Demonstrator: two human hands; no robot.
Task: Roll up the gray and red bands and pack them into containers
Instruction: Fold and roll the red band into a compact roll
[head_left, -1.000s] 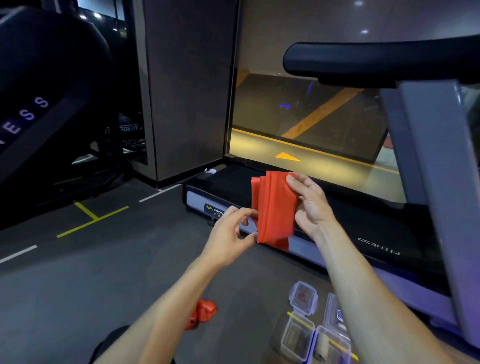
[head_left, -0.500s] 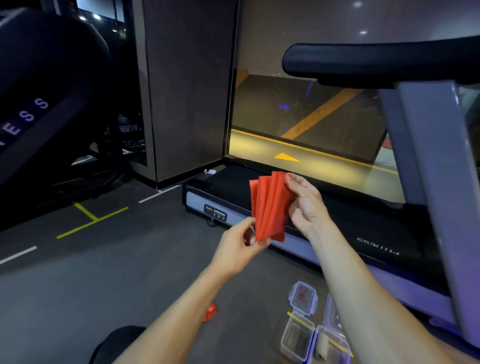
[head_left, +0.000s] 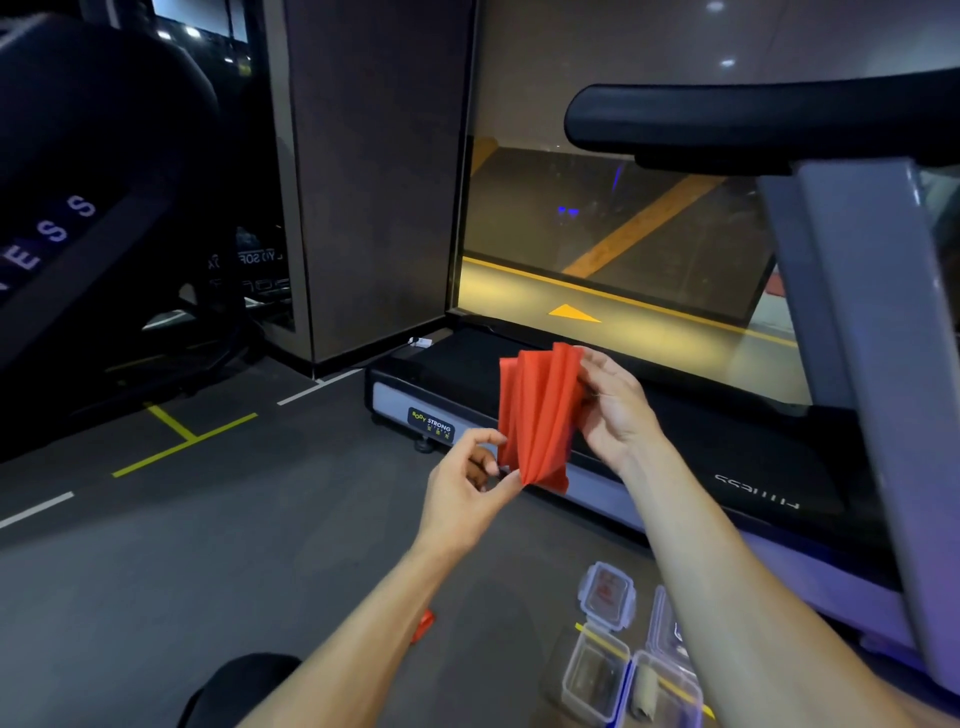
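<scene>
Right now both hands pinch the red band (head_left: 535, 415), left hand (head_left: 467, 488) low, right hand (head_left: 613, 405) high; I'd flatten those pleats before rolling.

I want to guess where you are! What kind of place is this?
Most likely a gym. A treadmill sits just ahead with its padded handrail, another dark exercise machine stands to the left, and the hands are holding a red band.

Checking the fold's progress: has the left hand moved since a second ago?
Yes. The left hand dropped to the red band's lower corner, below the treadmill's logo.
</scene>
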